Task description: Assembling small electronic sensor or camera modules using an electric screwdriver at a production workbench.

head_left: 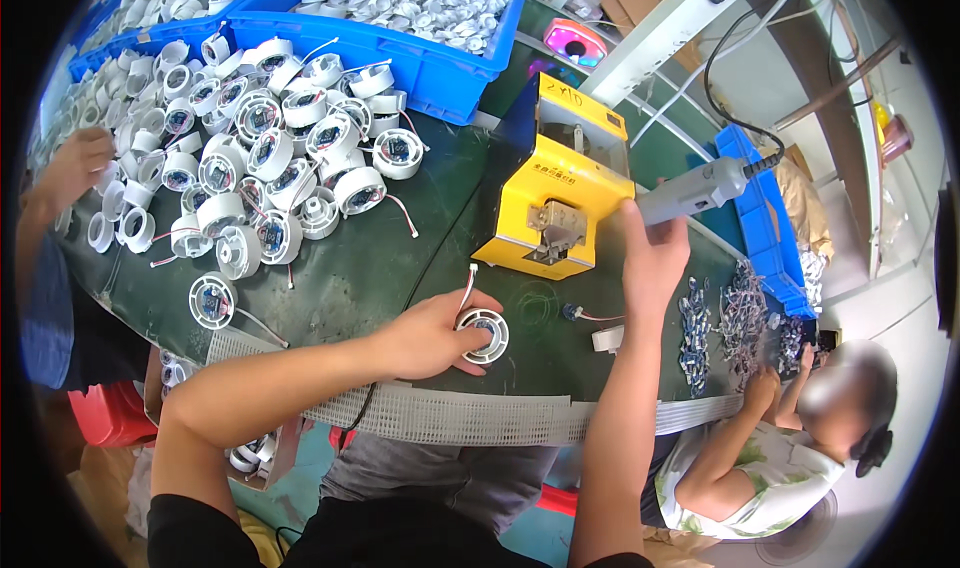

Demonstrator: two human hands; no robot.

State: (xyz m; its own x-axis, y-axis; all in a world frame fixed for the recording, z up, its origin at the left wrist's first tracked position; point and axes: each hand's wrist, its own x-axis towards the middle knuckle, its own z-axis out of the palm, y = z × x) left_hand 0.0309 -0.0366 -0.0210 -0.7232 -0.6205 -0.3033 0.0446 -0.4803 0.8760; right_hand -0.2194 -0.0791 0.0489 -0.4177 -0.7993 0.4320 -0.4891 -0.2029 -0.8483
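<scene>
My left hand (425, 336) is closed round a white ring-shaped housing (499, 340) on the green table, with fingers over its middle. A short wire with a white connector (472, 274) sticks up beside that hand. My right hand (655, 260) grips a grey electric screwdriver (700, 190), its black cable running up and away. The screwdriver lies nearly level next to a yellow screw feeder (580, 183), and its tip is hidden behind my hand and the feeder. Between my hands lies a small round part with a wire (572, 311), near a white block (607, 340).
At the left is a heap of white housings (270, 153) with boards and wires. Blue bins (440, 78) stand behind it. Small wired parts (740, 313) lie at the right by another blue bin (765, 218). Another person's hand (85, 158) is at far left; a co-worker (760, 468) sits right.
</scene>
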